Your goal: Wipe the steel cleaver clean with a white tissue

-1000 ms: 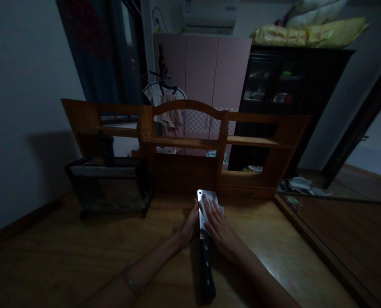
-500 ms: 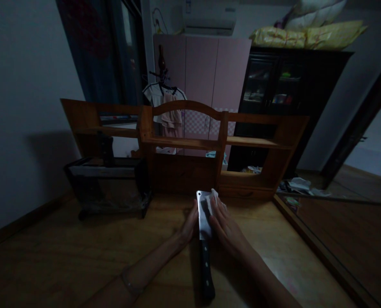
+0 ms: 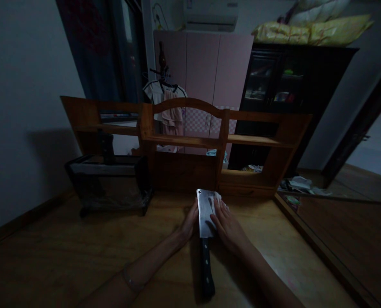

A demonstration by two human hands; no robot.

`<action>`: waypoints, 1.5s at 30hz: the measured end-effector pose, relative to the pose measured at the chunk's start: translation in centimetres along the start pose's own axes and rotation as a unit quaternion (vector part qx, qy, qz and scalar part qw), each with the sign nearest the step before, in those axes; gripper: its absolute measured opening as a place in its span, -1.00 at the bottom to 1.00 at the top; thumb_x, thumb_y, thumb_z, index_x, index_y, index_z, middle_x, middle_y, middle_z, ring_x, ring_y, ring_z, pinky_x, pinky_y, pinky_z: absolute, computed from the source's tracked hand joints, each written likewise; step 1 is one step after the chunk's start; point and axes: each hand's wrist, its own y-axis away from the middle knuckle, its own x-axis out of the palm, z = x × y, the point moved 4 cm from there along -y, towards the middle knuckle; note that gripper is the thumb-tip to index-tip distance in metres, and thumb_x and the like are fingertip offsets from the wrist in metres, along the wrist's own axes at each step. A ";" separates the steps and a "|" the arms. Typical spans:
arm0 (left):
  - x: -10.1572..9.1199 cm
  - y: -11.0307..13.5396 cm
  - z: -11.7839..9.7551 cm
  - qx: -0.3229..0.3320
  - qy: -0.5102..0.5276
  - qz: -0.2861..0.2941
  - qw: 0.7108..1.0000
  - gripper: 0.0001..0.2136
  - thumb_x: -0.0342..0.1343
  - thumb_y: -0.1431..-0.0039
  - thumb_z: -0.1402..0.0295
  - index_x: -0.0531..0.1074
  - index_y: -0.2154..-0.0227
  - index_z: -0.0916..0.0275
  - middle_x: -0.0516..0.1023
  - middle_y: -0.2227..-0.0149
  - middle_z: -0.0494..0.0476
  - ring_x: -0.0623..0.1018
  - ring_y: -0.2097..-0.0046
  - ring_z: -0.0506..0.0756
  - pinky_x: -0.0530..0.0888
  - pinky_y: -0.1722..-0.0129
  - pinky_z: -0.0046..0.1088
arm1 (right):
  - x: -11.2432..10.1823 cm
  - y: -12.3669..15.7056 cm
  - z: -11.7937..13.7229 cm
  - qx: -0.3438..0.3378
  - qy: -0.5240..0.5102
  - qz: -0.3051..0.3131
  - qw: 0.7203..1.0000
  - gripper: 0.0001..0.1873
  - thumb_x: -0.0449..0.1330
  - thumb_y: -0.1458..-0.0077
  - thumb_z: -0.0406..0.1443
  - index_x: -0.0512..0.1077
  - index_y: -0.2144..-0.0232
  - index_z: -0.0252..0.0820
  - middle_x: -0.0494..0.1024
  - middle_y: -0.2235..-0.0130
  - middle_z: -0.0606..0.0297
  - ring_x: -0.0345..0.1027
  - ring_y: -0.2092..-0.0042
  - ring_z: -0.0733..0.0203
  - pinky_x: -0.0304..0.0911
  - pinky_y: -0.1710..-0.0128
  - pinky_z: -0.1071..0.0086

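On the dim room's wooden desk (image 3: 81, 256), spread left hand (image 3: 188, 226) touches cleaver (image 3: 205, 211); flat right hand (image 3: 230, 229) presses tissue (image 3: 216, 197).

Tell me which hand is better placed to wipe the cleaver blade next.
Probably the right hand: it presses the white cloth on the right side of the cleaver, while the left hand only braces the blade's other edge.

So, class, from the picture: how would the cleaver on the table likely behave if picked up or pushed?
The cleaver has a broad metal blade, so it is probably stiff and front-heavy. Lying flat on the table, it would likely slide, not roll; the left hand rests against its side while the right hand presses a white cloth on it.
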 end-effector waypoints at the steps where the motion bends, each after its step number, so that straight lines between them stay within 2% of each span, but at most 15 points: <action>1: 0.1 0.1 0.0 -0.003 -0.005 0.001 1.000 -0.42 -0.01 -0.31 0.03 0.32 -0.21 0.38 0.40 -0.17 0.35 0.33 -0.24 0.28 0.13 -0.29 -0.16 | -0.1 0.0 -0.2 0.006 0.007 -0.017 1.000 -0.33 -0.19 -0.43 -0.04 -0.37 -0.40 -0.09 -0.30 -0.41 0.23 -0.44 -0.40 0.07 -0.23 -0.36 0.00; 4: 0.1 0.1 0.0 0.002 -0.017 0.004 1.000 -0.42 -0.02 -0.32 0.03 0.30 -0.23 0.35 0.40 -0.17 0.34 0.33 -0.25 0.27 0.13 -0.30 -0.17 | -0.9 -0.2 0.2 0.008 0.005 -0.066 0.998 -0.34 -0.19 -0.43 -0.05 -0.37 -0.40 -0.07 -0.35 -0.41 0.25 -0.48 -0.40 0.03 -0.28 -0.36 -0.04; 6: 0.1 0.0 -0.1 0.015 -0.016 0.008 1.000 -0.45 -0.02 -0.33 0.05 0.31 -0.22 0.33 0.42 -0.16 0.32 0.34 -0.24 0.24 0.12 -0.30 -0.23 | -1.6 -0.2 1.1 -0.007 -0.014 -0.073 0.997 -0.37 -0.20 -0.43 -0.06 -0.34 -0.40 -0.03 -0.34 -0.41 0.30 -0.47 -0.40 0.04 -0.29 -0.36 -0.03; 8: -0.1 -0.1 0.0 0.011 -0.009 0.010 1.000 -0.46 -0.05 -0.35 0.05 0.33 -0.20 0.36 0.43 -0.14 0.31 0.35 -0.23 0.22 0.13 -0.30 -0.27 | -2.1 -0.2 2.5 -0.031 -0.042 -0.050 0.997 -0.39 -0.20 -0.44 -0.07 -0.31 -0.40 0.01 -0.32 -0.41 0.34 -0.45 -0.40 0.06 -0.27 -0.37 -0.01; 12: -0.3 -0.3 0.2 -0.003 -0.005 -0.012 1.000 -0.44 -0.08 -0.35 0.02 0.40 -0.12 0.44 0.51 -0.05 0.35 0.42 -0.18 0.22 0.22 -0.26 -0.29 | -2.3 0.2 5.2 -0.093 -0.082 0.056 0.991 -0.42 -0.19 -0.44 -0.08 -0.26 -0.39 0.07 -0.25 -0.40 0.43 -0.38 -0.40 0.10 -0.22 -0.37 0.06; 14: -0.2 -0.2 0.1 -0.001 -0.006 -0.017 1.000 -0.43 -0.06 -0.33 0.01 0.44 -0.07 0.47 0.54 0.01 0.38 0.46 -0.13 0.23 0.26 -0.23 -0.28 | -2.3 0.3 5.8 -0.110 -0.081 0.083 0.987 -0.44 -0.19 -0.44 -0.09 -0.24 -0.39 0.09 -0.24 -0.40 0.47 -0.38 -0.40 0.12 -0.22 -0.38 0.08; 17: 0.4 0.3 -0.2 0.006 -0.013 -0.025 1.000 -0.48 -0.07 -0.36 0.06 0.44 -0.06 0.44 0.55 0.01 0.33 0.46 -0.13 0.21 0.28 -0.21 -0.32 | -2.2 0.2 5.3 -0.100 -0.067 0.076 0.990 -0.46 -0.20 -0.45 -0.11 -0.22 -0.39 0.07 -0.25 -0.40 0.47 -0.40 -0.40 0.14 -0.23 -0.39 0.10; 21: 1.2 0.9 -0.7 -0.001 -0.030 -0.051 0.998 -0.48 -0.18 -0.40 0.08 0.41 -0.10 0.42 0.51 -0.05 0.31 0.44 -0.15 0.23 0.29 -0.19 -0.31 | -1.6 -0.1 3.4 -0.067 -0.034 0.053 0.996 -0.45 -0.21 -0.45 -0.11 -0.20 -0.39 0.01 -0.27 -0.40 0.41 -0.40 -0.40 0.13 -0.24 -0.38 0.08; 25: 1.7 1.1 -0.7 -0.015 -0.023 -0.014 1.000 -0.44 -0.22 -0.40 0.05 0.38 -0.15 0.42 0.44 -0.13 0.33 0.41 -0.18 0.26 0.27 -0.20 -0.28 | -1.0 -0.2 1.4 -0.025 -0.007 0.015 1.000 -0.42 -0.19 -0.44 -0.08 -0.19 -0.40 -0.03 -0.22 -0.40 0.32 -0.36 -0.39 0.09 -0.19 -0.37 0.02; 28: 1.8 1.1 -0.7 -0.010 -0.032 -0.005 0.999 -0.44 -0.20 -0.39 0.05 0.39 -0.14 0.41 0.43 -0.14 0.32 0.39 -0.20 0.27 0.25 -0.22 -0.25 | -1.1 -0.2 0.9 -0.009 0.003 -0.020 1.000 -0.42 -0.21 -0.44 -0.09 -0.20 -0.40 -0.06 -0.22 -0.40 0.29 -0.37 -0.40 0.09 -0.19 -0.36 0.00; 32: 1.5 0.9 -0.7 -0.003 -0.040 -0.024 0.999 -0.47 -0.21 -0.41 0.08 0.40 -0.14 0.39 0.47 -0.11 0.28 0.39 -0.20 0.24 0.22 -0.24 -0.27 | -2.1 0.0 2.2 -0.037 -0.024 -0.031 0.999 -0.44 -0.23 -0.45 -0.14 -0.25 -0.40 -0.02 -0.31 -0.40 0.37 -0.43 -0.40 0.11 -0.27 -0.38 0.03; 35: 0.5 0.4 -0.4 0.001 -0.031 -0.048 0.998 -0.48 -0.17 -0.40 0.09 0.38 -0.15 0.40 0.51 -0.06 0.28 0.41 -0.19 0.21 0.23 -0.24 -0.30 | -2.6 0.2 4.3 -0.078 -0.060 0.023 0.995 -0.46 -0.21 -0.45 -0.14 -0.22 -0.39 0.05 -0.26 -0.40 0.45 -0.40 -0.40 0.15 -0.25 -0.39 0.10; 39: -0.5 -0.1 0.1 0.002 -0.018 -0.036 0.999 -0.44 -0.06 -0.33 0.00 0.41 -0.11 0.42 0.54 -0.01 0.32 0.44 -0.16 0.22 0.24 -0.24 -0.30 | -2.6 0.5 6.3 -0.107 -0.072 0.063 0.990 -0.45 -0.23 -0.46 -0.17 -0.27 -0.39 0.05 -0.29 -0.40 0.49 -0.43 -0.40 0.17 -0.26 -0.39 0.13; 45: 0.4 0.3 -0.3 0.016 -0.009 -0.024 1.000 -0.52 -0.09 -0.38 0.12 0.42 -0.10 0.42 0.50 -0.08 0.29 0.37 -0.22 0.18 0.16 -0.28 -0.37 | -1.5 0.4 5.2 -0.089 -0.030 0.064 0.993 -0.44 -0.25 -0.46 -0.17 -0.32 -0.40 0.01 -0.37 -0.40 0.47 -0.48 -0.40 0.17 -0.28 -0.39 0.14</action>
